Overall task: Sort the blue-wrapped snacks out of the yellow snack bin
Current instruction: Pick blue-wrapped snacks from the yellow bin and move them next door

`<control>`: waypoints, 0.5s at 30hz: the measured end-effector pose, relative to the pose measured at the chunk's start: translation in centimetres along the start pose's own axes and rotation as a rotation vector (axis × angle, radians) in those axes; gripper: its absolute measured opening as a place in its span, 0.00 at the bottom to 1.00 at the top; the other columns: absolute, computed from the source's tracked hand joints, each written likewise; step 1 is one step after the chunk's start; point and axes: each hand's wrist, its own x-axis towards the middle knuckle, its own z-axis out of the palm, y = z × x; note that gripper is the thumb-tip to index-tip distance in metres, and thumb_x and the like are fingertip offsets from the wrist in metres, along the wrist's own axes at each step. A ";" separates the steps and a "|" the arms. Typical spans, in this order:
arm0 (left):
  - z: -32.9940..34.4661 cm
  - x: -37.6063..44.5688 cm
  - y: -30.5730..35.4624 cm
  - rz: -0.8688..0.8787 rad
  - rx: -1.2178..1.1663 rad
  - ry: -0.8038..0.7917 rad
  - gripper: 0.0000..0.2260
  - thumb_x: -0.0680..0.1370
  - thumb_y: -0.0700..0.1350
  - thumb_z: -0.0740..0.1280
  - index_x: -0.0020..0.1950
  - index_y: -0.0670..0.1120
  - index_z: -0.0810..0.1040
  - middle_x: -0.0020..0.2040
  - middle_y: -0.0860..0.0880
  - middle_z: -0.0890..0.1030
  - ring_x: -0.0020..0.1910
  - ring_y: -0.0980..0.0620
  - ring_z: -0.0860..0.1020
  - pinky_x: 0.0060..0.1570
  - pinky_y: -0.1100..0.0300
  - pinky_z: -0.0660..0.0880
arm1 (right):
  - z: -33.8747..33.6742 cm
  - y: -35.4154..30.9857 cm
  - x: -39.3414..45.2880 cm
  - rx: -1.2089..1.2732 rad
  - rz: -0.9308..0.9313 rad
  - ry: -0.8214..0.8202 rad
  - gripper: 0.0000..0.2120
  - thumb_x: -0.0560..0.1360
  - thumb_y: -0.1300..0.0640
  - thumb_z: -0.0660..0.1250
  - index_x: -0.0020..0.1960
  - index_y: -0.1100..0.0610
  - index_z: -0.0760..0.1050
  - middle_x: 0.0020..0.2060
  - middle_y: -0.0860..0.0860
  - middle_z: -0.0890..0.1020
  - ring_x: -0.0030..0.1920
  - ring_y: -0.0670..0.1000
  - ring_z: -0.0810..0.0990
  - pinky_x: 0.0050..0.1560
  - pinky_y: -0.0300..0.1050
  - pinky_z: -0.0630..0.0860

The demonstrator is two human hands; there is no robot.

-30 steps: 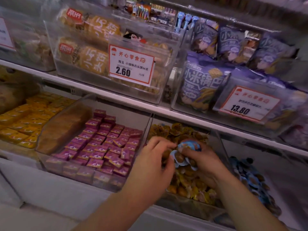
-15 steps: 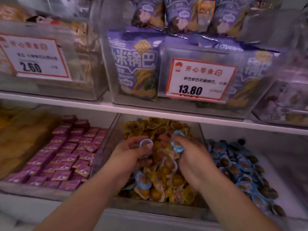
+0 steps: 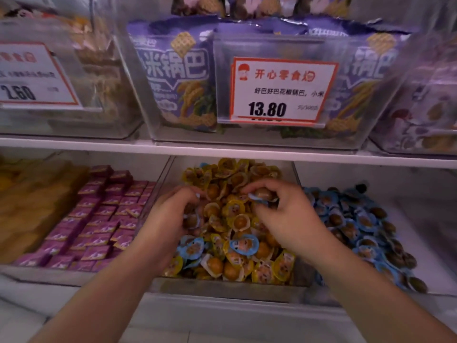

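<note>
A clear bin (image 3: 222, 289) on the lower shelf holds a heap of yellow-wrapped snacks (image 3: 237, 216). Several blue-wrapped snacks lie mixed in near its front, one (image 3: 244, 244) in the middle and another (image 3: 193, 247) to its left. My right hand (image 3: 286, 216) pinches a blue-wrapped snack (image 3: 262, 197) above the heap. My left hand (image 3: 170, 219) is curled into the heap's left side, with a bit of blue wrapper (image 3: 197, 195) at its fingertips. To the right, the neighbouring bin (image 3: 432, 243) holds a pile of blue-wrapped snacks (image 3: 358, 224).
Left of the yellow bin lie rows of purple-wrapped squares (image 3: 99, 219), then a bin of yellow-brown packs (image 3: 32, 206). A white shelf edge (image 3: 222, 153) runs just above. Clear tubs of purple bags (image 3: 178, 78) with price cards (image 3: 282, 91) stand on it.
The view has swung right and closer to the yellow bin. Both hands have spread apart and gone down into the heap; the right still holds a blue snack.
</note>
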 end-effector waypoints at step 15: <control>-1.4 -2.7 -1.9 0.268 1.634 -0.122 0.12 0.77 0.48 0.66 0.60 0.49 0.74 0.58 0.45 0.71 0.54 0.40 0.79 0.51 0.46 0.78 | 1.3 0.3 -1.5 -0.864 -0.186 -0.429 0.10 0.78 0.43 0.65 0.56 0.46 0.75 0.49 0.47 0.68 0.47 0.53 0.77 0.44 0.52 0.75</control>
